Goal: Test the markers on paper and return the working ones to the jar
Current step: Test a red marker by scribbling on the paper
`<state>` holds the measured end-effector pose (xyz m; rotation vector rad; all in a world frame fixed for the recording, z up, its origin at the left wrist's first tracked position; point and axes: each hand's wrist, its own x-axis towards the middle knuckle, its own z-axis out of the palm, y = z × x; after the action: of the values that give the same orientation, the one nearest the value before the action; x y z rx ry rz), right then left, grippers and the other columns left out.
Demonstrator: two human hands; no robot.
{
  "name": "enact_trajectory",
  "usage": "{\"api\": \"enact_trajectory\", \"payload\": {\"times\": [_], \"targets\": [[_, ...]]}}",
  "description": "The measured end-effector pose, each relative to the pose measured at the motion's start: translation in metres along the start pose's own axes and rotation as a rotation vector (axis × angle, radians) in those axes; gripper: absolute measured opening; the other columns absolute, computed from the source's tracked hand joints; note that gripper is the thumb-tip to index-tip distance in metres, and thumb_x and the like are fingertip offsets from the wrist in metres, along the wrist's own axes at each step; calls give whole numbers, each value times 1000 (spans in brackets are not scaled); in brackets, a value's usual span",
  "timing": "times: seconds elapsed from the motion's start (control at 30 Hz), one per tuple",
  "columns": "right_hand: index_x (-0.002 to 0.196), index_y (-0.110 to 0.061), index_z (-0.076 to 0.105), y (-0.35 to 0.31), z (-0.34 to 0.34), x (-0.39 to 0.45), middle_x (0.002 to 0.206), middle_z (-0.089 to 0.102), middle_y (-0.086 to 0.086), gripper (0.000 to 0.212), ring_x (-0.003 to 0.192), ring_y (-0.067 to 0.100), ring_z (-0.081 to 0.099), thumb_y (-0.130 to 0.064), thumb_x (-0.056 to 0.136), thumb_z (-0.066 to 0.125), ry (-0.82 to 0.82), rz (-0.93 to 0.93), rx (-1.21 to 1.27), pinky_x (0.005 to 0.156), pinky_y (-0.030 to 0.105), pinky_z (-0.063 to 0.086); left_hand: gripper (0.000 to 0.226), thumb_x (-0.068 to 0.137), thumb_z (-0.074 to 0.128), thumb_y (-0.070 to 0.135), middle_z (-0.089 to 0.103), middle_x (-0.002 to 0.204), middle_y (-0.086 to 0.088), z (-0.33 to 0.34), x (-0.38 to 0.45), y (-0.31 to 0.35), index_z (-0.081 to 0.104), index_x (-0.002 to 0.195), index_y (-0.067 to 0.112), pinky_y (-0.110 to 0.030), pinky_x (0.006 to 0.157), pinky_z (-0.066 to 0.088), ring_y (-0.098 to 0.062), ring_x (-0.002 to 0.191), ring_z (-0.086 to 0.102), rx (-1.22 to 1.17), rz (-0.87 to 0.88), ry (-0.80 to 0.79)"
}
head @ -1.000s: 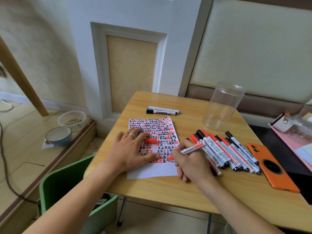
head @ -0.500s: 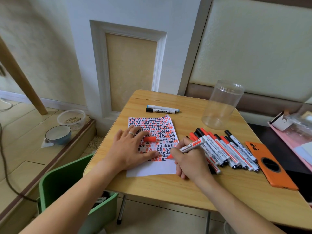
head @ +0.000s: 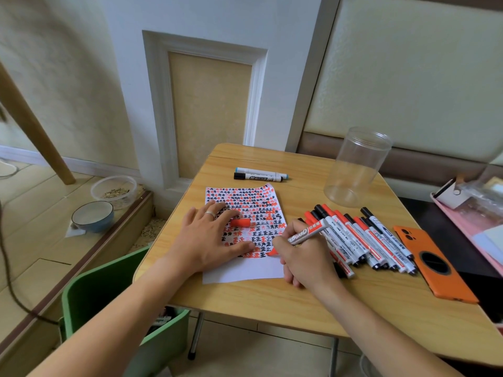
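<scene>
On the paper (head: 246, 270) the left hand (head: 209, 238) presses flat; right hand (head: 302, 257) grips a red marker (head: 304, 235), tip down; its loose cap (head: 240, 223) might roll off, and the jar (head: 356, 167) sits empty nearby.

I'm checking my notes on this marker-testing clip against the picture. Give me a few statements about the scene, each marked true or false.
1. The right hand grips a red marker with its tip on the paper. True.
2. The clear jar already holds several markers. False: it stands empty.
3. The left hand rests flat on the paper. True.
4. The loose red cap lies on the bare table, off the paper. False: it lies on the paper, by the left hand's fingers.
5. The orange phone lies left of the paper. False: it lies at the right, beyond the row of markers.
</scene>
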<state>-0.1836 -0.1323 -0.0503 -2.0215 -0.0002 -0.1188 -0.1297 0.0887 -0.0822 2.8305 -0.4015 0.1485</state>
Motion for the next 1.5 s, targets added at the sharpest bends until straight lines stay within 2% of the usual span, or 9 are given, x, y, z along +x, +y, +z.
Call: {"api": "enact_trajectory", "payload": {"times": [0.2,0.3,0.5,0.73,1.07,1.17,1.3,1.5], "targets": [[78,-8,54,1,0,2,54,59,24,18,35,29,52,-18,90,63,21,9,10,35,23,33,104,68,17,103,24,166,6,1,1,-2,29,154,45,-47,125,2,-17,155,12,6,7,7],[79,-9,56,1,1,2,49,60,18,16,32,26,50,-19,90,63,25,17,9,36,23,33,104,68,17,103,24,166,6,2,1,-2,29,154,44,-47,125,2,-17,155,12,4,6,8],[78,-11,54,2,1,3,48,59,17,17,31,26,48,-19,89,64,33,22,6,35,20,31,103,69,18,102,25,165,6,3,1,-3,31,153,44,-47,124,3,-17,154,14,3,5,20],[78,-8,53,3,1,2,54,58,25,19,35,30,52,-17,91,64,13,-23,26,35,23,32,103,69,18,102,24,166,6,3,2,-2,29,153,44,-46,124,2,-17,154,13,11,5,14],[78,-9,53,4,1,2,52,56,18,19,36,28,53,-17,91,65,-10,-24,11,35,22,33,102,70,20,101,24,166,5,3,2,-3,29,154,43,-47,125,2,-18,155,13,4,8,4],[79,-9,54,3,0,1,56,58,23,19,38,30,53,-18,91,65,-26,-26,7,35,22,33,101,71,21,101,24,166,5,3,2,-3,29,154,44,-47,125,2,-18,155,14,7,6,4],[80,-6,53,3,0,2,52,55,13,21,36,26,53,-18,92,66,-15,-14,0,34,21,32,103,69,19,102,24,166,5,1,1,-2,29,154,44,-48,125,3,-18,155,14,2,4,1],[79,-4,50,2,1,3,52,52,16,23,34,26,50,-17,90,65,7,-2,-12,34,19,29,104,69,18,102,24,166,6,0,1,-1,29,154,44,-48,125,2,-18,155,13,0,-2,2]]}}
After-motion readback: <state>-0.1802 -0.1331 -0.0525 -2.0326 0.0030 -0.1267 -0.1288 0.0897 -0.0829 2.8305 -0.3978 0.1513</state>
